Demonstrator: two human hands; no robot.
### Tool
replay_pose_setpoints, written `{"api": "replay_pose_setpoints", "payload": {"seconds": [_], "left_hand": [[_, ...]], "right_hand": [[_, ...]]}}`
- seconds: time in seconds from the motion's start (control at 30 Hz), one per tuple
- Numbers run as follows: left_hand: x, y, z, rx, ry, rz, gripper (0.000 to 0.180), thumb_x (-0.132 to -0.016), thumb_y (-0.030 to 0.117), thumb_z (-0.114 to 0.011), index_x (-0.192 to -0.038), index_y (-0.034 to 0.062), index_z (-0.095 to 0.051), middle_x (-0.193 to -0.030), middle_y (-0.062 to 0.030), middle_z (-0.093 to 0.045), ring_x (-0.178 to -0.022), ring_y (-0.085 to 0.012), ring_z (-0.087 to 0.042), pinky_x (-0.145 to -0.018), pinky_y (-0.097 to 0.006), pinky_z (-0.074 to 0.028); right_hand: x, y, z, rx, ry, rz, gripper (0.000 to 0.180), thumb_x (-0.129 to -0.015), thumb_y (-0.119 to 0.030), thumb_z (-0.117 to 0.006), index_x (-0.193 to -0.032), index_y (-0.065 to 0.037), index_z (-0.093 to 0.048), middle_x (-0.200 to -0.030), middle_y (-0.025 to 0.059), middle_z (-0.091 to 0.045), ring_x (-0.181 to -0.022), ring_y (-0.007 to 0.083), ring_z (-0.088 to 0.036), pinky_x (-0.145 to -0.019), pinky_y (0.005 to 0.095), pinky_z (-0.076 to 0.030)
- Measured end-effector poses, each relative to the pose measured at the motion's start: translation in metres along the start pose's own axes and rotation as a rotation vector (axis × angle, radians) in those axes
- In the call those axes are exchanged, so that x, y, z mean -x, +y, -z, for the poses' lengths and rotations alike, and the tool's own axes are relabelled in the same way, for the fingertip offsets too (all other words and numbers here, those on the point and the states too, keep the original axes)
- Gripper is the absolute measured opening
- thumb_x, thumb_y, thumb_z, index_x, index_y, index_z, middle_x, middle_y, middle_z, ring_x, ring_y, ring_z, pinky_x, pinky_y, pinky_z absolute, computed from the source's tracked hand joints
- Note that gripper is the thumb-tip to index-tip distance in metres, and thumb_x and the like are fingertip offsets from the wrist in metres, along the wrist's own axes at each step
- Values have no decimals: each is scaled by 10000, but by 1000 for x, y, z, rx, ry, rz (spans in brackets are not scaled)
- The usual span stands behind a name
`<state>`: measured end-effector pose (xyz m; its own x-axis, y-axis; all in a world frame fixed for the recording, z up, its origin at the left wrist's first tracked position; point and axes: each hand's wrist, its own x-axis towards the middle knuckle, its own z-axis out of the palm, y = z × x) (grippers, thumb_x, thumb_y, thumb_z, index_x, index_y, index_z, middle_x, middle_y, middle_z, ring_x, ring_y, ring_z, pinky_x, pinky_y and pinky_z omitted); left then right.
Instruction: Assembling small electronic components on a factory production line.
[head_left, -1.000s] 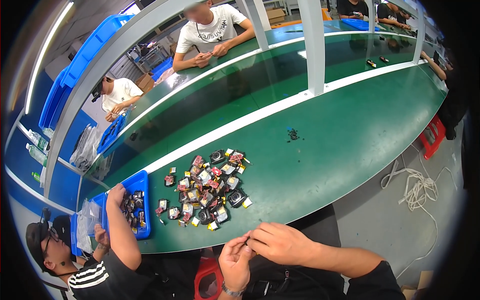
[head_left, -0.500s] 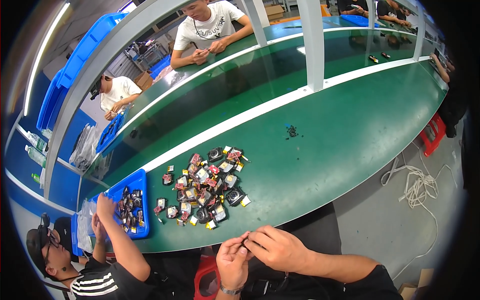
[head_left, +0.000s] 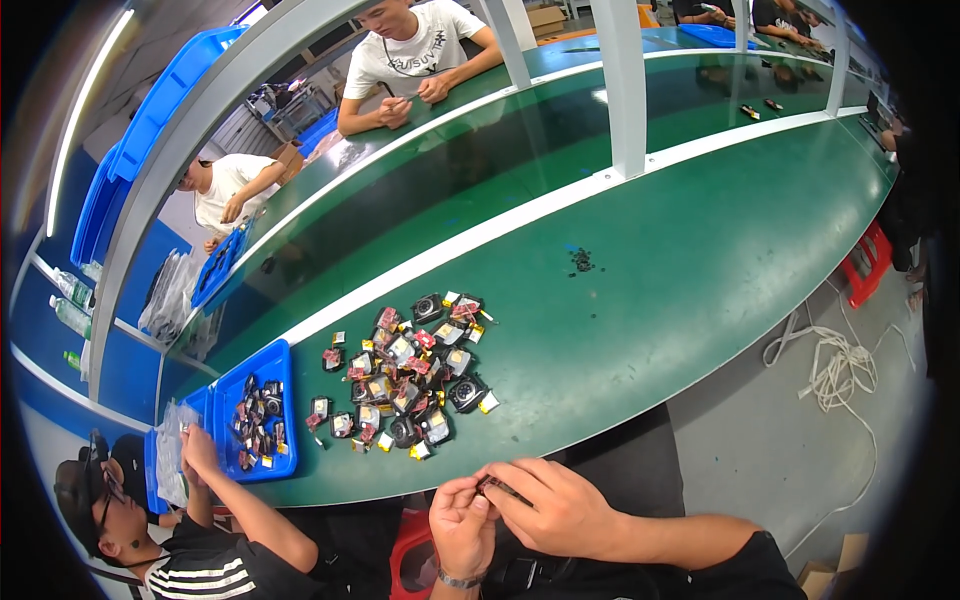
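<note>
Just in front of the table's near edge, my left hand point(head_left: 462, 525) and my right hand point(head_left: 560, 512) meet with fingers pinched around a small dark part point(head_left: 490, 484). Both hands grip it, and the fingers cover most of it, so its kind cannot be made out. Ahead and to the left, a heap of small black electronic units point(head_left: 400, 375) lies on the green table point(head_left: 640, 330). Many carry silver battery cells with yellow tape and red circuit boards. My hands are apart from this heap.
A blue tray point(head_left: 292, 410) with more units stands left of the heap. Beside it a co-worker's hands point(head_left: 197, 455) are at a clear plastic bag point(head_left: 172, 440). Tiny black bits point(head_left: 582, 260) lie farther off. A grey post point(head_left: 625, 100) rises from the table's white divider point(head_left: 470, 240).
My right hand has tilted slightly, and more of the dark part shows between my fingers. The co-worker on the left has lowered a raised hand toward the plastic bag.
</note>
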<state>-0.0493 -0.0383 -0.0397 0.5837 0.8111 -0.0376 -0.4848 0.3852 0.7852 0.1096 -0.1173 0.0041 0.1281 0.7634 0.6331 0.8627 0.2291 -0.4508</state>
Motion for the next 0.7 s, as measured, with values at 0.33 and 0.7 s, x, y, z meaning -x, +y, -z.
{"api": "replay_pose_setpoints", "payload": {"seconds": [0.33,0.7], "left_hand": [[-23,23,-33,33,-40,-19,413,-981,-66,-578,-1368,-20,-442,-1473,-268,-511,-1295,-309,-581,-1016,-436,-549],[-52,26,1,-1051,112,-655,126,-810,-78,-661,-907,-30,-724,-920,-154,-768,-841,-291,-753,-780,-346,-589]], "right_hand": [[-36,6,16,-26,86,12,346,-763,-58,-781,-1092,9,-693,-1219,173,-675,-968,309,-679,-841,368,-574],[-254,270,-36,182,147,-472,422,-774,-118,-743,-1185,-42,-683,-1094,157,-744,-1054,346,-698,-943,423,-543]]}}
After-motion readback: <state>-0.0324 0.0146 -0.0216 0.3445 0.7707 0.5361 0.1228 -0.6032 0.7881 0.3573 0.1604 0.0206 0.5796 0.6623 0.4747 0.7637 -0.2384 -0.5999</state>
